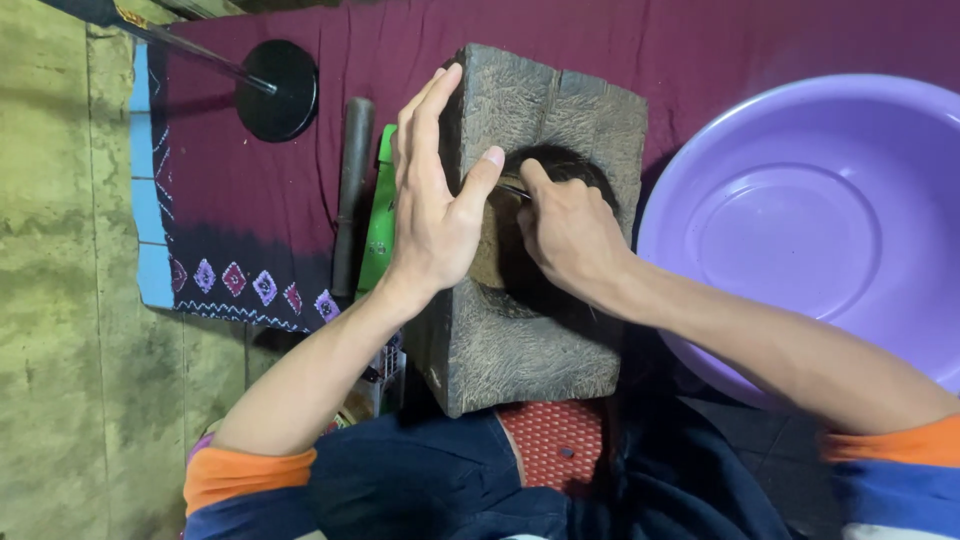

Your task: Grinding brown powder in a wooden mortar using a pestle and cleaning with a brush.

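A rough grey stone block [520, 330] with a dark round hollow in its top stands on a maroon cloth between my arms. My left hand [432, 200] lies flat against the block's left edge, fingers stretched up and thumb pointing toward the hollow. My right hand [570, 235] is over the hollow, fingers closed on a thin metal tool [512, 189] whose tip shows between my hands. What lies inside the hollow is hidden under my right hand.
A big purple plastic basin [800, 230] sits right of the block. Left of it lie a dark stick [350, 190] and a green flat object [378, 225]. A black round stand base [280, 90] rests on the patterned maroon cloth [240, 200]. Bare floor [70, 300] stretches left.
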